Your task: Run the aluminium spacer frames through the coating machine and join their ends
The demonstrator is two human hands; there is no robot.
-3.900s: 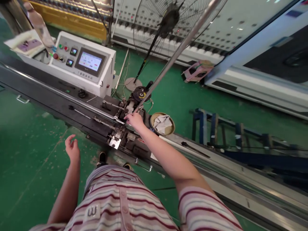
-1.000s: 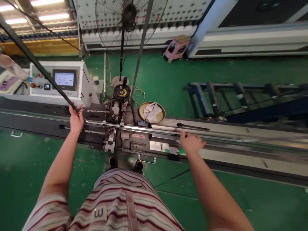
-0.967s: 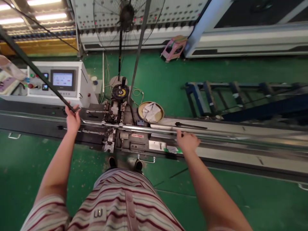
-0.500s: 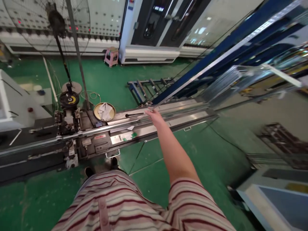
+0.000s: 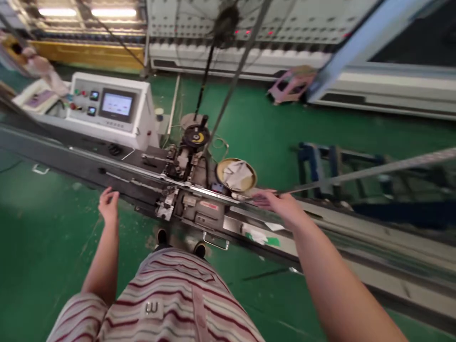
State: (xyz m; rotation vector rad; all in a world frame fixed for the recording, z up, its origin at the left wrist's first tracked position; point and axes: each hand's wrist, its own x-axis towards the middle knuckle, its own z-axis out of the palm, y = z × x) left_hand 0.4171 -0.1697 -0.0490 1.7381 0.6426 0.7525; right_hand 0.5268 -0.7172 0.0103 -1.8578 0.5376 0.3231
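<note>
My left hand (image 5: 109, 203) hangs in the air over the near edge of the long dark machine bed (image 5: 89, 166). Its fingers are loosely bent and apart, holding nothing. On the other side, my right hand (image 5: 276, 203) is at the bench beside a round yellowish bowl (image 5: 253, 176) with a crumpled pale cloth (image 5: 237, 175) in it. Its fingers are drawn together at a thin pale piece; blur hides what they grip. Between both hands, a long metal strip (image 5: 210, 192) runs through the machine head (image 5: 174, 190).
A white control box with a screen (image 5: 117, 103) stands at the left back. A handwheel (image 5: 195, 137) and a fan pole rise behind the machine. White-and-green gloves (image 5: 261, 237) lie on the bench. A pink stool (image 5: 294, 84) and a blue frame (image 5: 317, 166) stand beyond.
The view has swung left, bringing the control box in. My left hand has come into view. My right hand has moved left along the bench, close to the bowl.
</note>
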